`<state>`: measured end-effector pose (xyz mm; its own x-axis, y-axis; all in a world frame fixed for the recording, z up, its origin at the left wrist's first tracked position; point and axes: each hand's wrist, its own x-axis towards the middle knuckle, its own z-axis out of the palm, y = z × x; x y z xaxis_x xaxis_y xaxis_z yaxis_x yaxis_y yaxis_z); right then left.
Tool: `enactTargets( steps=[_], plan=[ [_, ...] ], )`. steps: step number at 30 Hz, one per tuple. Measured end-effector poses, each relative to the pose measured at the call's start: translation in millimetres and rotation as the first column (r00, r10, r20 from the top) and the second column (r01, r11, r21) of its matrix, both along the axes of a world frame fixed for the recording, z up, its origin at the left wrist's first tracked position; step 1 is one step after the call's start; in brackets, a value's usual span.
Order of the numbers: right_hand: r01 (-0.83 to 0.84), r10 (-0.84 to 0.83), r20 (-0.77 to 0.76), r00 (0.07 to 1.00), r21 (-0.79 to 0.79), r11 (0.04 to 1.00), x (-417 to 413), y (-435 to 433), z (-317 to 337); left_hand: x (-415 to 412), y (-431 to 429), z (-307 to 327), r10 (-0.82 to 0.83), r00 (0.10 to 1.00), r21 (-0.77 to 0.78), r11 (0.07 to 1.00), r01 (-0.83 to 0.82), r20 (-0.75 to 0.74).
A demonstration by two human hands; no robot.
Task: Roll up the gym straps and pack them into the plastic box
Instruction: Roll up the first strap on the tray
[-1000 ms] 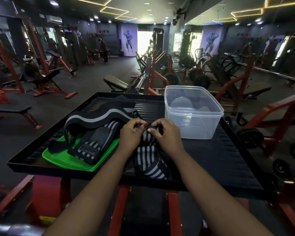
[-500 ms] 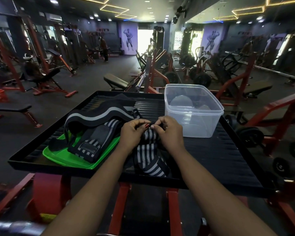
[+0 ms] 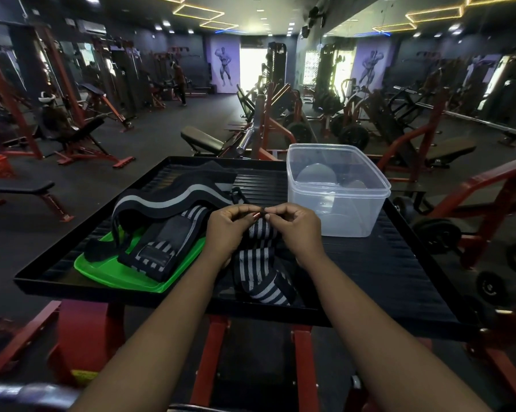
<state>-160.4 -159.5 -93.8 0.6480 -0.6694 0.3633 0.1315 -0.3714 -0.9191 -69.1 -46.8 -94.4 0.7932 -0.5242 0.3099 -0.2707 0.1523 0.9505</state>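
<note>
**Strap end pinched, the rest trails back toward the person**

Both sets of fingers (image 3: pixel 255 215) are curled in narrow and meet tip to tip, pinching the top end of the striped strap (image 3: pixel 259 275) between them. The left hand (image 3: pixel 230 230) and right hand (image 3: pixel 298 230) sit side by side, pretty much level, so neither is ahead on the grip.

From that pinch the strap's long axis runs straight back toward the person. It hangs loose and crumpled down to the near edge of the tray (image 3: pixel 384 278). So the roll probably has to start at the fingertips and work toward the body, taking up slack from below.

The box (image 3: pixel 355 212) stands with no lid on, just beyond the right hand and off to its right, which makes that the nearer hand for the drop. Other straps (image 3: pixel 167 200) lie heaped to the left, partly on a green lid (image 3: pixel 126 272).
</note>
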Motion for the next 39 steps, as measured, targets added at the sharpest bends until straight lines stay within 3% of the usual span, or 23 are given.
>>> enactTargets(
  steps=[4, 10, 17, 23, 29, 34, 39],
  plan=[
    [-0.008, 0.008, 0.021, 1.000, 0.024, 1.000, -1, 0, 1, -3, 0, 1, -0.086, 0.980, -0.096, 0.993, 0.070, -0.177],
    [-0.096, 0.091, 0.085, 0.992, 0.064, 0.993, 0, 1, 1, -3, 1, 4, -0.114, 0.959, -0.151, 0.986, 0.076, -0.259],
    [-0.037, 0.039, 0.018, 0.999, -0.089, 0.995, -1, 1, 2, -7, 3, 8, -0.026, 0.989, -0.119, 0.993, 0.008, -0.146],
    [-0.023, 0.028, 0.067, 0.997, -0.080, 0.997, -4, 5, 5, -10, 3, 4, 0.098, 0.994, -0.003, 0.995, -0.098, 0.041],
    [-0.004, -0.004, 0.088, 0.996, 0.086, 0.996, -4, 22, 6, -28, -2, -1, 0.256, 0.966, -0.042, 0.965, -0.258, -0.044],
    [-0.008, -0.017, 0.104, 0.994, 0.236, 0.972, -16, 35, -2, -44, 8, -3, 0.147, 0.981, -0.110, 0.981, -0.161, -0.126],
    [-0.096, 0.073, 0.116, 0.991, 0.203, 0.975, -35, 32, -2, -61, 22, 0, 0.073, 0.977, -0.190, 0.975, -0.112, -0.201]
  ],
)
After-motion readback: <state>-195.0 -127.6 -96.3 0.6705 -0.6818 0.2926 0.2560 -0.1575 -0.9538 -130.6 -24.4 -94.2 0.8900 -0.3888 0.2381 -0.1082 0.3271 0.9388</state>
